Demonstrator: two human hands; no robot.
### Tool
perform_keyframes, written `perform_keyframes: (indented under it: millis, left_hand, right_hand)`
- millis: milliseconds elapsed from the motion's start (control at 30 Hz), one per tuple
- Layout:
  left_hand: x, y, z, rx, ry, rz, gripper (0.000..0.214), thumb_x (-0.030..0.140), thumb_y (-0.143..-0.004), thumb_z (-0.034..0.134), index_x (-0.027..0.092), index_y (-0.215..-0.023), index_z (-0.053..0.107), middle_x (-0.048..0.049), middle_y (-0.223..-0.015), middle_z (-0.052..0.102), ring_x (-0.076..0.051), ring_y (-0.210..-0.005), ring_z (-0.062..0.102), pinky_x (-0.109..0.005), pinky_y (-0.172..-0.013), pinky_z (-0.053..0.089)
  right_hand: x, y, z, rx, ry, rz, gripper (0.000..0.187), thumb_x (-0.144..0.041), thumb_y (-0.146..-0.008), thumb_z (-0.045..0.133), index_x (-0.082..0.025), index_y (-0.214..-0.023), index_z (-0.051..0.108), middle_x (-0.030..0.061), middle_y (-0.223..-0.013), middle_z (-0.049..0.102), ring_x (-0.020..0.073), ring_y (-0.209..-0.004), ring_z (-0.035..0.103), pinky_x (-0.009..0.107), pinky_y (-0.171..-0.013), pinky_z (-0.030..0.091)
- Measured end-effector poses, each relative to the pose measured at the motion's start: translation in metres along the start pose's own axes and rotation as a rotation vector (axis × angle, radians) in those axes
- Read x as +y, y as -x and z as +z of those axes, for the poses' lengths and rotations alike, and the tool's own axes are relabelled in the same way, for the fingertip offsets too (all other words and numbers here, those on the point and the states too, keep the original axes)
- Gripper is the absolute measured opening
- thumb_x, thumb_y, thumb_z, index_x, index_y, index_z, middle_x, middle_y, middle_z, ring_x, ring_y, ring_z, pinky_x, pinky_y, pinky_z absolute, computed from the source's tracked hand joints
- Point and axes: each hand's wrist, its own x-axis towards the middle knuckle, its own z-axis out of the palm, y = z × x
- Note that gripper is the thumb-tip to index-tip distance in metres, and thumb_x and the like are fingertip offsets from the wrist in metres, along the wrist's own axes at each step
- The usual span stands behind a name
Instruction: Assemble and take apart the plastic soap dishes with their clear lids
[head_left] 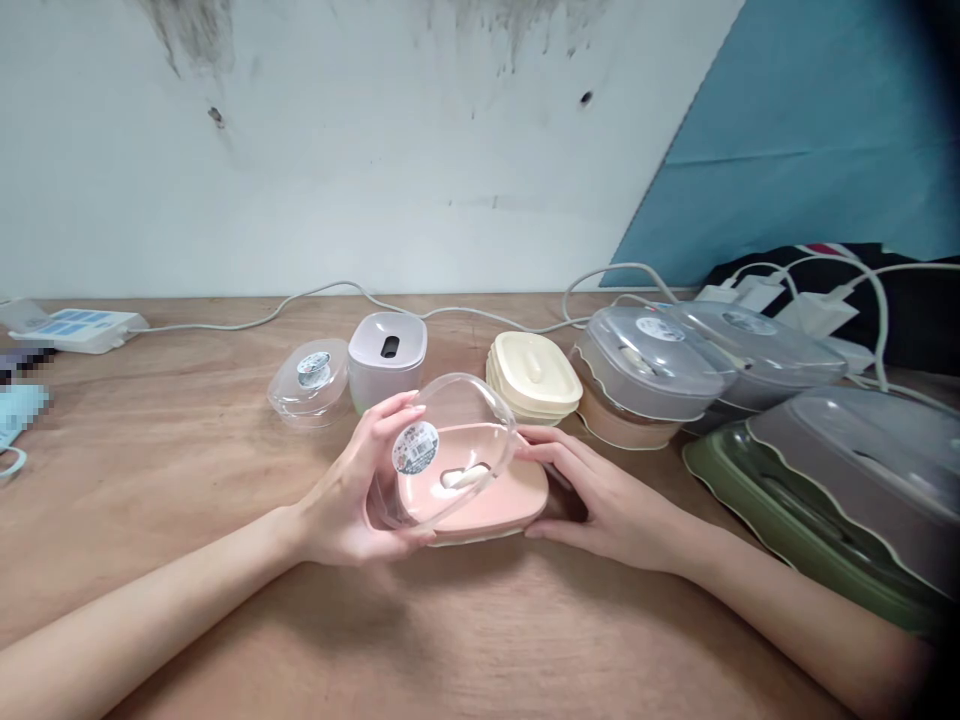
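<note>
My left hand (352,490) grips a clear plastic lid (450,440) with a round sticker, tilted up over a pink container (517,495) on the wooden table (187,470). My right hand (592,490) rests against the pink container's right side, its fingers curled on the edge. The lid's far edge hangs above the container, and a small white handle shows through it.
Behind stand a clear lid (309,382), a pale lilac box (387,358), a cream stack (534,378), and larger lidded containers (652,375) including a green one (825,500) at the right. White cables and chargers (780,295) lie at the back; a power strip (75,328) sits far left.
</note>
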Motion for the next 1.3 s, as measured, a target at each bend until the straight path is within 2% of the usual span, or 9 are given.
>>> perform_keyframes:
  millis: [267, 367, 467, 533, 700, 933, 1067, 1300]
  left_hand:
    - [-0.001, 0.0, 0.002, 0.036, 0.023, -0.006, 0.088, 0.029, -0.067, 0.074, 0.023, -0.138, 0.022, -0.017, -0.141, 0.024, -0.035, -0.134, 0.018, -0.054, -0.107, 0.023]
    - [-0.001, -0.001, 0.002, 0.068, 0.028, 0.028, 0.082, 0.031, -0.067, 0.074, 0.023, -0.135, 0.029, -0.0168, -0.139, 0.025, -0.036, -0.132, 0.022, -0.053, -0.106, 0.025]
    - [-0.001, -0.002, 0.003, -0.036, 0.052, 0.049, 0.069, 0.033, -0.07, 0.073, 0.024, -0.13, 0.04, -0.015, -0.137, 0.027, -0.035, -0.129, 0.029, -0.05, -0.104, 0.031]
    - [-0.002, -0.002, 0.004, -0.125, 0.078, 0.024, 0.063, 0.033, -0.072, 0.072, 0.025, -0.128, 0.043, -0.0131, -0.138, 0.027, -0.033, -0.128, 0.032, -0.048, -0.103, 0.033]
    - [-0.001, 0.0, 0.005, -0.157, 0.046, -0.082, 0.063, 0.032, -0.074, 0.071, 0.031, -0.13, 0.044, -0.0085, -0.141, 0.022, -0.031, -0.129, 0.03, -0.048, -0.107, 0.028]
    - [0.01, -0.004, 0.002, -0.218, 0.06, -0.155, 0.061, 0.024, -0.077, 0.067, 0.032, -0.131, 0.042, -0.0063, -0.142, 0.024, -0.029, -0.132, 0.026, -0.045, -0.106, 0.032]
    - [0.011, -0.007, 0.0, -0.237, 0.058, -0.155, 0.059, 0.025, -0.078, 0.066, 0.031, -0.132, 0.042, -0.0065, -0.142, 0.025, -0.029, -0.132, 0.026, -0.045, -0.105, 0.034]
    - [0.017, -0.012, -0.003, -0.277, 0.033, -0.233, 0.058, 0.027, -0.078, 0.066, 0.029, -0.131, 0.043, -0.0073, -0.143, 0.027, -0.029, -0.128, 0.034, -0.045, -0.102, 0.037]
  right_hand:
    - [-0.002, -0.001, -0.002, -0.007, 0.002, 0.006, 0.051, -0.04, -0.077, 0.062, -0.023, -0.119, 0.039, 0.0141, -0.135, 0.042, 0.0276, -0.121, 0.046, 0.045, -0.093, 0.045]
    - [0.0, -0.001, 0.0, 0.014, -0.035, 0.034, 0.066, -0.039, -0.074, 0.066, -0.023, -0.128, 0.031, 0.0141, -0.135, 0.043, 0.0284, -0.121, 0.047, 0.045, -0.093, 0.045]
    - [0.002, 0.0, 0.002, 0.035, -0.058, 0.066, 0.089, -0.039, -0.072, 0.068, -0.024, -0.139, 0.012, 0.0138, -0.134, 0.045, 0.0286, -0.12, 0.048, 0.045, -0.094, 0.045]
    - [0.002, 0.0, 0.003, 0.038, -0.057, 0.071, 0.093, -0.038, -0.072, 0.068, -0.025, -0.141, 0.006, 0.0131, -0.136, 0.044, 0.0286, -0.121, 0.047, 0.046, -0.096, 0.043]
    - [-0.001, 0.0, 0.002, 0.017, -0.025, 0.051, 0.086, -0.039, -0.074, 0.066, -0.029, -0.141, 0.012, 0.0114, -0.142, 0.036, 0.0285, -0.125, 0.042, 0.046, -0.098, 0.042]
    - [0.003, -0.002, 0.002, 0.079, -0.061, -0.003, 0.079, -0.041, -0.071, 0.07, -0.026, -0.134, 0.025, 0.013, -0.133, 0.043, 0.0288, -0.12, 0.047, 0.045, -0.095, 0.043]
    - [0.005, -0.002, 0.003, 0.09, -0.079, -0.024, 0.078, -0.042, -0.069, 0.072, -0.025, -0.131, 0.027, 0.0141, -0.131, 0.045, 0.0298, -0.121, 0.046, 0.047, -0.095, 0.043]
    - [0.003, -0.005, 0.002, 0.062, -0.158, 0.045, 0.076, -0.037, -0.065, 0.075, -0.023, -0.125, 0.031, 0.0129, -0.129, 0.049, 0.0268, -0.116, 0.051, 0.042, -0.093, 0.045]
